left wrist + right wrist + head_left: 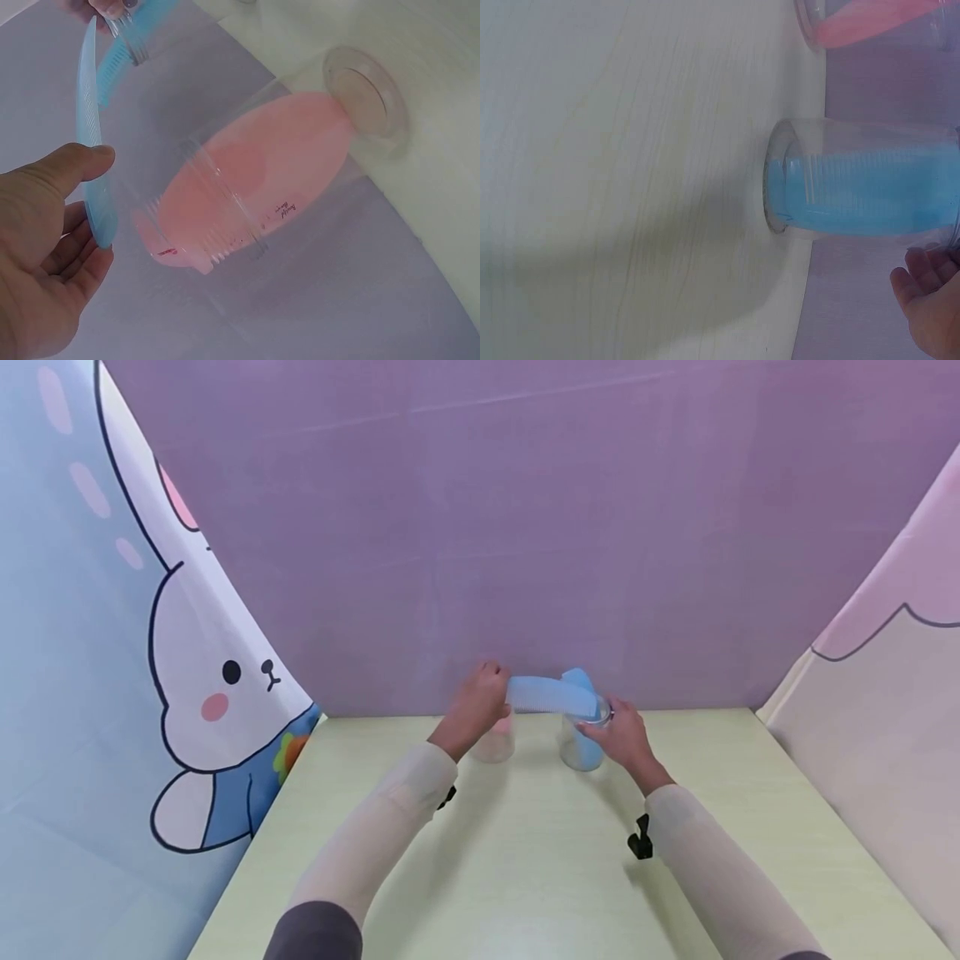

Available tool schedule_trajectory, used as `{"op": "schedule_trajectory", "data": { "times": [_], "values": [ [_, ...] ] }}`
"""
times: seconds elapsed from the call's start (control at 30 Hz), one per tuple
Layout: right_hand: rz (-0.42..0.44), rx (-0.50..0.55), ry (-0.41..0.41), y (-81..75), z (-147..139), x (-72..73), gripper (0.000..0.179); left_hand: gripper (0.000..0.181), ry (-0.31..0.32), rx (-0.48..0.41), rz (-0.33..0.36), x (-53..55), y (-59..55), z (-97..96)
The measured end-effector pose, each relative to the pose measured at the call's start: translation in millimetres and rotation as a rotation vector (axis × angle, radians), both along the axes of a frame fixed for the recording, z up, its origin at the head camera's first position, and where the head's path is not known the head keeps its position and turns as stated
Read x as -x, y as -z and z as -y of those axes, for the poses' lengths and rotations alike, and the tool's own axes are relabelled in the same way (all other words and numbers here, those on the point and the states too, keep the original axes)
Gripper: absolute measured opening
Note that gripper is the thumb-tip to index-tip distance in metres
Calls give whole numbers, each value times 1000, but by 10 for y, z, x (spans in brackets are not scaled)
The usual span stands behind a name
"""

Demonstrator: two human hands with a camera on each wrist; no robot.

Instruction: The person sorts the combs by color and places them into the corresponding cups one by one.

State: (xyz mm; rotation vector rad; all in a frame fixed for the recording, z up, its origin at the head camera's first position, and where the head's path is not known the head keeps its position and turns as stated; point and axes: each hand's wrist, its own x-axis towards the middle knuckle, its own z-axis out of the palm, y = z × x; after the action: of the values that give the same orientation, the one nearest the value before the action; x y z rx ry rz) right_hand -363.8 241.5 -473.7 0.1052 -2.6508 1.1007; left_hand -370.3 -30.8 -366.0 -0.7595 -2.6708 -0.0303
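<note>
My left hand point(478, 706) pinches one end of a light blue comb point(549, 695) between thumb and fingers. Held level, teeth down, the comb reaches across to the mouth of the right clear jar point(570, 758). At that jar's rim, my right hand point(627, 737) grips with thumb and fingers. Inside stands another blue comb point(870, 191), its top sticking out. Left of it, a second clear jar point(367, 82) holds a pink comb point(262, 165) with small dark print; in the head view my left hand partly hides it.
Both jars stand near the back edge of a pale wood-grain table point(525, 860). A purple cloth wall point(525, 527) rises right behind them. Printed cloth walls flank the table, with a cartoon rabbit point(202, 693) on the left one.
</note>
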Motion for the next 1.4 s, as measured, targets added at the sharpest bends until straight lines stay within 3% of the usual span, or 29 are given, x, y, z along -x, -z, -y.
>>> {"op": "schedule_trajectory", "data": {
  "times": [0.23,0.43,0.67,0.83,0.93,1.07,1.27,1.4],
  "values": [
    [-1,-1,5,-13,-4,4,78,52,-12,78,-49,38,-41,-101],
    [13,5,9,9,11,-7,79,42,-8,120,-126,46,-39,-195],
    [-7,8,8,7,18,-6,78,32,-13,168,-272,101,-12,-297],
    [-28,-2,17,23,15,12,79,32,-40,83,-390,132,-9,-418],
    [-18,-2,19,30,23,16,80,28,-55,16,-408,141,-3,-490],
    [-6,-8,12,28,31,7,81,30,-100,-14,-323,115,13,-541],
    [-12,2,12,8,19,-3,76,56,-187,9,-35,86,47,-531],
    [-5,2,12,12,11,-2,76,65,-199,37,118,79,36,-502]
  ]
}}
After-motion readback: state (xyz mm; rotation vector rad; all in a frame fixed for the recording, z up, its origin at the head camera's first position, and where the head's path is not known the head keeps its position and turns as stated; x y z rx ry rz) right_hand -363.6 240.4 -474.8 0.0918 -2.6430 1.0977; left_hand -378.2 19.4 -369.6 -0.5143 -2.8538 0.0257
